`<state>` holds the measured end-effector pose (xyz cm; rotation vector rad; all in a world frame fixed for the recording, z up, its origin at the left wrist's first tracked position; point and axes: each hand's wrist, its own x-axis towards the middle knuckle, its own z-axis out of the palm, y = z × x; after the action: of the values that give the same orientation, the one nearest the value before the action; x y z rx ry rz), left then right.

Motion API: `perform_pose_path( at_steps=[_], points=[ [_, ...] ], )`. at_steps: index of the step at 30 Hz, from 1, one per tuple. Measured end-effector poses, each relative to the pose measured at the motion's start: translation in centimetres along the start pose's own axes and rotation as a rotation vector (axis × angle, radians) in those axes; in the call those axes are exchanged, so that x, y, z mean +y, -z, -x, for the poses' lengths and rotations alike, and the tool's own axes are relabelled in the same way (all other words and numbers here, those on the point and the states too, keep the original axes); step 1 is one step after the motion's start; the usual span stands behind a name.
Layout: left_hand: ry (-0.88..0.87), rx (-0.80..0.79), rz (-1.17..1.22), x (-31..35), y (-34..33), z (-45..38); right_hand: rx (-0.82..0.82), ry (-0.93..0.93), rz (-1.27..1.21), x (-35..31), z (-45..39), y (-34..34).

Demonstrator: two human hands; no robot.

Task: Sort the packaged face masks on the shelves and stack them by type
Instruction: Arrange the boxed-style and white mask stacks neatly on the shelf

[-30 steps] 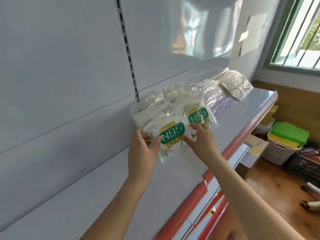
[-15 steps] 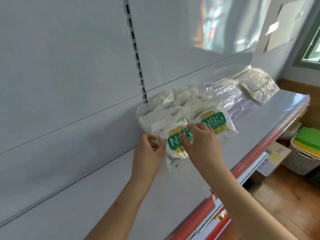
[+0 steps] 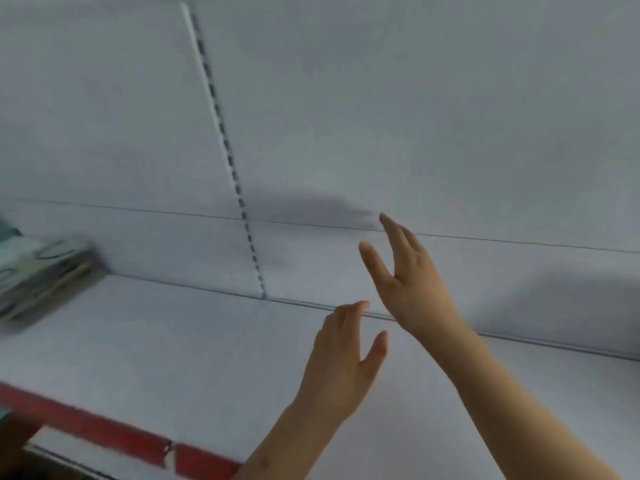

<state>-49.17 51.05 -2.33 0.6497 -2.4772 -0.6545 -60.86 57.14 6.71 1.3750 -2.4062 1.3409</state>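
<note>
My left hand (image 3: 341, 362) hovers over the grey shelf (image 3: 173, 348) with relaxed fingers and holds nothing. Above and to its right, my right hand (image 3: 407, 275) is raised in front of the back panel, fingers straight, also holding nothing. A stack of packaged masks (image 3: 38, 268) with teal and white wrappers lies at the far left of the shelf, blurred and cut off by the frame edge, well away from both hands. The N95 packs are out of view.
A slotted upright rail (image 3: 225, 147) runs down the grey back panel to the shelf. The shelf has a red front edge (image 3: 104, 427) at the lower left.
The view has swung left, away from the N95 packs. Both hands have let go of the packs and now hang bare over a bare stretch of shelf.
</note>
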Motion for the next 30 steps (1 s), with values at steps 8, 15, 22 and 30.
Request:
perform_pose_path(
  at_steps=[8,15,22,30],
  points=[
    [0.269,0.32,-0.005,-21.6,20.0,8.1,-0.189,0.126,-0.167,-22.2,-2.4,-24.4],
    [0.432,0.515,0.043,-33.9,32.5,13.0,-0.354,0.171,-0.216,-32.8,-3.8,-39.2],
    [0.524,0.675,0.028,-44.0,40.5,11.2,-0.449,-0.069,0.065,-34.3,-9.2,-48.0],
    [0.828,0.272,-0.099,-55.3,43.3,1.2,-0.717,-0.638,-0.508,-34.3,-11.3,-55.4]
  ],
)
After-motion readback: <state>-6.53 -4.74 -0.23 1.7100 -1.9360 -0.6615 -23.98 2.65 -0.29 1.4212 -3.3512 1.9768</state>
